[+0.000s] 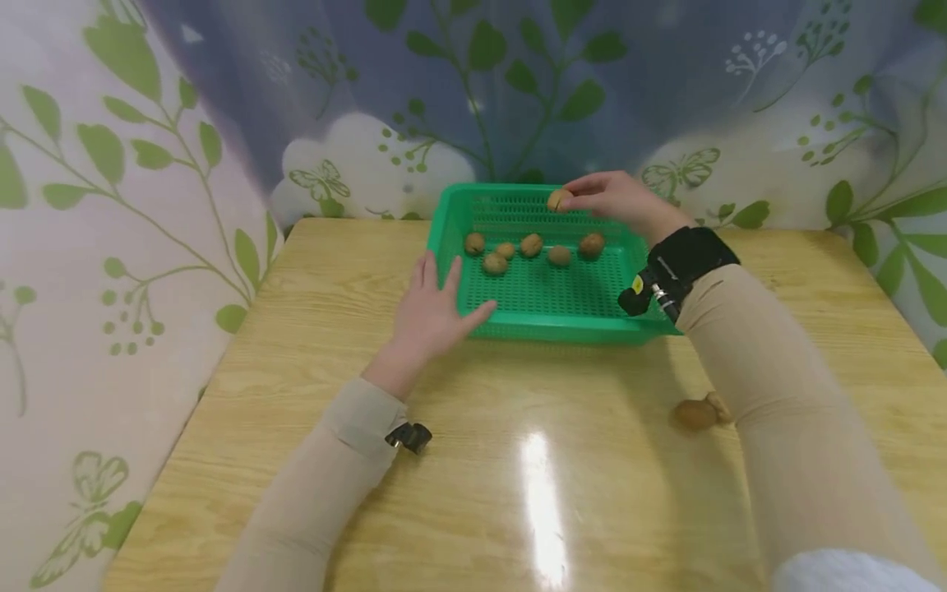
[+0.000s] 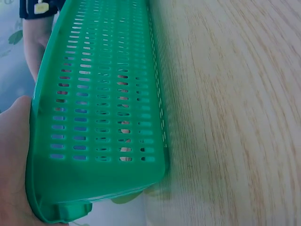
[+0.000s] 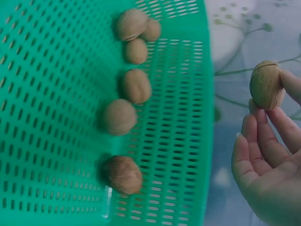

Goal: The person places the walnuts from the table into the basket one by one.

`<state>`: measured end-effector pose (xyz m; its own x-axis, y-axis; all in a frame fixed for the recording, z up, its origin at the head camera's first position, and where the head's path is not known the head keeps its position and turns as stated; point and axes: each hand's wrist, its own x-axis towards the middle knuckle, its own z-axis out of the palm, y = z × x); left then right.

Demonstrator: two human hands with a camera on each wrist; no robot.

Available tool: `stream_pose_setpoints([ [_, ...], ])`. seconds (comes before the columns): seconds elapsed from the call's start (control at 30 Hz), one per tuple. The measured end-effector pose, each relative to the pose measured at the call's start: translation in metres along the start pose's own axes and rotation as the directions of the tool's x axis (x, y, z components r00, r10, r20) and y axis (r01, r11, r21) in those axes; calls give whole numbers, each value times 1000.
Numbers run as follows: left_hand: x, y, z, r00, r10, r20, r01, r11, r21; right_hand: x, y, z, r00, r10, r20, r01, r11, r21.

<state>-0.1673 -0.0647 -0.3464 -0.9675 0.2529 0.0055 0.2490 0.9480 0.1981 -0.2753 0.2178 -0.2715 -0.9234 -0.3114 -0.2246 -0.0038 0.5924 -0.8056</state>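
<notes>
A walnut (image 3: pixel 267 85) is pinched between the thumb and fingertips of my right hand (image 1: pixel 621 201), which hovers over the back rim of a green plastic basket (image 1: pixel 562 327). Inside the basket lie several walnuts, among them a darker one (image 1: pixel 591 245) at the right and a pale one (image 1: pixel 495 263) at the left. My left hand (image 1: pixel 432 311), fingers spread, rests at the basket's left front corner; the left wrist view shows part of that hand (image 2: pixel 14 150) against the rim. Whether all its fingers touch the basket I cannot tell.
On the wooden table (image 1: pixel 473 477), a brown walnut (image 1: pixel 694 415) and a lighter one (image 1: pixel 716 403) lie beside my right forearm, which partly hides the lighter one. A leaf-patterned curtain (image 1: pixel 488 90) hangs right behind the basket, and more patterned covering (image 1: pixel 111 247) borders the table's left side.
</notes>
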Motion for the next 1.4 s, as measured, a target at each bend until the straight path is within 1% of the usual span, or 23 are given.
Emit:
stream_pose_setpoints([
  [0.03, 0, 1, 0, 1000, -1, 0, 1, 1000, 0, 4, 2, 2, 1000, 4, 10, -4, 1000, -10],
  [0.13, -1, 1, 0, 1000, -2, -5, 2, 1000, 0, 16, 7, 9, 999, 21, 48, -17, 996, -84],
  [0.3, -3, 3, -1, 1000, 2, 0, -2, 1000, 4, 32, 17, 25, 991, 42, 130, -16, 981, -194],
  [0.37, -4, 4, -2, 1000, 3, -1, -3, 1000, 1, 36, 22, 33, 987, 38, 159, -3, 976, -219],
  [0.43, -6, 5, -2, 1000, 2, -4, -2, 1000, -4, 39, 26, 40, 981, 36, 190, 10, 972, -236],
  [0.57, -7, 7, -2, 1000, 3, -6, -3, 1000, -5, 42, 33, 52, 975, 40, 218, 13, 972, -237],
  [0.73, -7, 7, -1, 1000, 5, -12, -5, 1000, 6, 43, 30, 55, 981, 34, 189, 7, 977, -213],
  [0.83, -6, 6, 0, 1000, 4, -16, -4, 1000, 7, 42, 24, 49, 983, 26, 180, 10, 981, -194],
  [0.9, -5, 5, -1, 1000, 3, -15, -3, 1000, 3, 39, 19, 42, 984, 23, 174, 8, 985, -175],
  [1.07, -5, 5, -1, 1000, 2, -20, -2, 1000, -11, 19, 5, 15, 985, -2, 170, 17, 996, -89],
  [1.17, -5, 4, -2, 1000, 3, -22, -3, 1000, -13, 2, -1, -2, 984, -16, 175, 29, 997, -74],
  [1.27, -5, 4, -1, 1000, 5, -19, -5, 1000, -15, -19, -4, -19, 986, -19, 167, 35, 995, -93],
  [1.4, -5, 4, 0, 1000, 4, -13, -4, 1000, -20, -52, 1, -36, 990, -35, 134, 52, 991, -127],
])
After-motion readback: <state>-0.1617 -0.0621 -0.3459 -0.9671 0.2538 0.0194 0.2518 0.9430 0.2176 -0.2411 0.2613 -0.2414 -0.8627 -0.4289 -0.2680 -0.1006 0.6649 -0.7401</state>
